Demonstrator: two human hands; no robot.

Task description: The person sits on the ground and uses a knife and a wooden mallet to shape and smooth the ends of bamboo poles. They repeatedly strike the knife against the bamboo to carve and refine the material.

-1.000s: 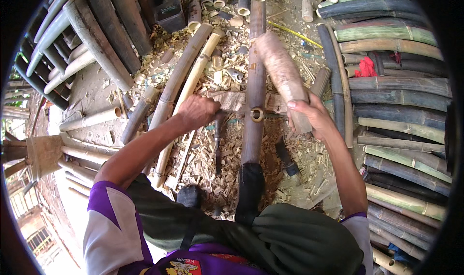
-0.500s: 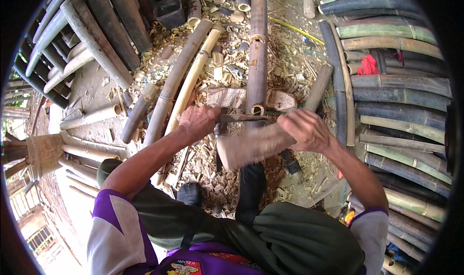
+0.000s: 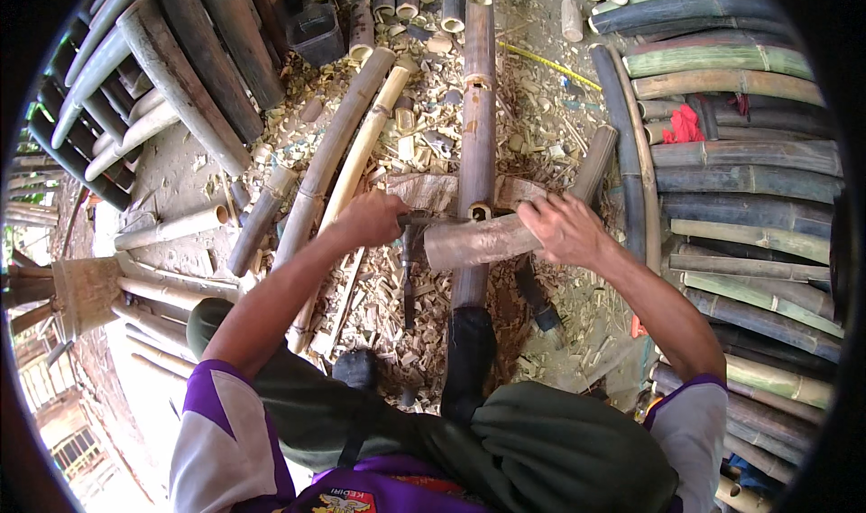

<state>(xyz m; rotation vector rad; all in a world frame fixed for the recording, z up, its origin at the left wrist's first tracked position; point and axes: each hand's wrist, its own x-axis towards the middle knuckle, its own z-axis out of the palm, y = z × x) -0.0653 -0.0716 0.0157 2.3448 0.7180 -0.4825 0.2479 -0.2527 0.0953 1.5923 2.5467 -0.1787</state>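
Observation:
My left hand is closed around the handle end of a narrow, dark knife, whose blade points right toward a cut hole in a long bamboo pole. My right hand grips a thick, pale wooden mallet, which lies over the pole just below the blade and hides part of it. The pole runs away from me, resting on a wooden block, with further openings cut along it. Its near end meets my dark-shod foot.
Bamboo chips cover the ground. Loose bamboo poles lie to the left, and a large stack of poles fills the right side. A yellow measuring tape, a black bin and a red cloth lie farther off.
The mallet, blurred and lower half a second ago, now sits slightly higher and sharper against the pole. My left hand has shifted slightly left with the knife.

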